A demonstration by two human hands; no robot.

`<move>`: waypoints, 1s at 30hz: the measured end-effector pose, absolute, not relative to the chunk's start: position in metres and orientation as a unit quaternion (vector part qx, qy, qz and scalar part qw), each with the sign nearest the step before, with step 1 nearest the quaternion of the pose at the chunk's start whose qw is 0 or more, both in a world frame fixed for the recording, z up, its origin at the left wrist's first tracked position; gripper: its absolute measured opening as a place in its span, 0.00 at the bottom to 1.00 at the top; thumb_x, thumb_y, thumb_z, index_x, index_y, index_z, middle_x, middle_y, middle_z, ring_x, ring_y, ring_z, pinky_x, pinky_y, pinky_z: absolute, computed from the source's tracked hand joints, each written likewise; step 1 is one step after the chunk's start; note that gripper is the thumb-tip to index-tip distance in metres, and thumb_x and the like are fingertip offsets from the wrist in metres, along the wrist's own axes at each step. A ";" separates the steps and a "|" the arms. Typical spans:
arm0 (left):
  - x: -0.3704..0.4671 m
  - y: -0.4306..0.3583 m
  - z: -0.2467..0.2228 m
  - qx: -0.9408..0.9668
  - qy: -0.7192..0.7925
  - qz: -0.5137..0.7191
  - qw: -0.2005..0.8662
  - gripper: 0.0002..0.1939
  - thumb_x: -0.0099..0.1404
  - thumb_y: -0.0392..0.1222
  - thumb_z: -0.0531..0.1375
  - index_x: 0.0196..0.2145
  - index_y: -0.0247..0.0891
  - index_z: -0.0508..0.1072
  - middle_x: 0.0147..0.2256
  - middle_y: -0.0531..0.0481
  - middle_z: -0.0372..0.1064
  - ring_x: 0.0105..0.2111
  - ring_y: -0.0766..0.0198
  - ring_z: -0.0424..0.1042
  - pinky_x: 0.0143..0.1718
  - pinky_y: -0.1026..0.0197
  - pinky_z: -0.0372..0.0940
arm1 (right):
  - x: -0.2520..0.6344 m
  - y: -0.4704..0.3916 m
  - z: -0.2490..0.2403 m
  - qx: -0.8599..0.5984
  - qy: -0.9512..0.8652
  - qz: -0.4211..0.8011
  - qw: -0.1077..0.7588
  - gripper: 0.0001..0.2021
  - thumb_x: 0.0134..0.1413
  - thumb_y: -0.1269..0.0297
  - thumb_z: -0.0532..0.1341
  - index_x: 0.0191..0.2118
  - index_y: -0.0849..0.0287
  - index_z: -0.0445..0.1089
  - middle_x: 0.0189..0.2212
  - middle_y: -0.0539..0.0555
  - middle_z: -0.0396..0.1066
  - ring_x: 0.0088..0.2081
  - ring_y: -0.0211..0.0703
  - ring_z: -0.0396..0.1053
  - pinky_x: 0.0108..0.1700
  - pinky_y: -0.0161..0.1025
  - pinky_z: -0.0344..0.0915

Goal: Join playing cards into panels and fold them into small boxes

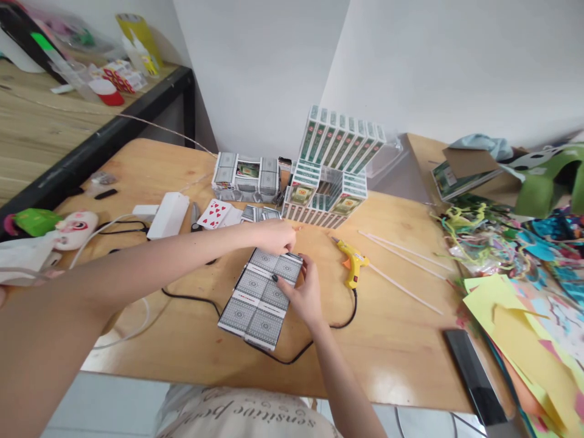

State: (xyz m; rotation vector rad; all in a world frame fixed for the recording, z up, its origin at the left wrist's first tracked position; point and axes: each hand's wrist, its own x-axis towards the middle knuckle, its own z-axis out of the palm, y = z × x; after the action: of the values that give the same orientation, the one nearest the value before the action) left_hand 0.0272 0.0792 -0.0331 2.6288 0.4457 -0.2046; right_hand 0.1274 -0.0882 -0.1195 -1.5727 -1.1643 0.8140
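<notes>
A panel of joined grey-backed playing cards [253, 286] lies in front of me at a slant. My right hand [306, 295] grips its right edge, thumb on top and the other fingers partly hidden beyond the edge. My left hand [276, 237] reaches across to the panel's far edge. Its fingers are closed and curled down there; what they pinch, if anything, is hidden. Just beyond lie small grey card pieces [261, 213] and loose playing cards [214, 214], a seven of hearts on top. A yellow glue gun [352, 261] rests to the right of my right hand.
Behind stand a box-like card structure [246, 176] and a taller stack of green card boxes [340, 140]. White glue sticks [401, 258] lie rightward, near coloured paper [515, 340] and a black case [477, 374]. A white box [168, 216] sits left. Black cord [292, 360] crosses the table's front.
</notes>
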 end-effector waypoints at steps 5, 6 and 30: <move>0.003 0.063 -0.038 0.956 0.174 -0.035 0.234 0.13 0.57 0.38 0.58 0.39 0.44 0.78 0.37 0.50 0.78 0.38 0.59 0.74 0.39 0.62 0.62 | 0.133 -0.084 -0.116 -0.632 -0.516 0.316 0.485 0.29 0.45 0.60 0.68 0.54 0.56 0.60 0.48 0.57 0.64 0.52 0.50 0.64 0.55 0.50 0.62; -0.003 0.060 -0.042 0.951 0.178 -0.010 0.251 0.15 0.57 0.40 0.60 0.42 0.43 0.77 0.41 0.49 0.76 0.42 0.57 0.73 0.43 0.61 0.62 | 0.134 -0.083 -0.116 -0.629 -0.522 0.314 0.484 0.28 0.45 0.60 0.68 0.52 0.56 0.62 0.47 0.57 0.65 0.51 0.50 0.64 0.54 0.50 0.62; -0.003 0.060 -0.094 0.819 0.298 0.110 0.477 0.03 0.52 0.34 0.63 0.28 0.36 0.77 0.31 0.51 0.77 0.42 0.59 0.75 0.44 0.61 0.66 | 0.133 -0.076 -0.115 -0.625 -0.510 0.352 0.475 0.21 0.44 0.62 0.68 0.45 0.56 0.63 0.41 0.53 0.67 0.44 0.46 0.67 0.49 0.45 0.65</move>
State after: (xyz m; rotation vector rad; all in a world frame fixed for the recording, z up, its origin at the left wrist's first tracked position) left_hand -0.0034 0.0597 -0.0938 2.0009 0.7290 0.2699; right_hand 0.1327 -0.0760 -0.1151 -1.5290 -1.2465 0.8616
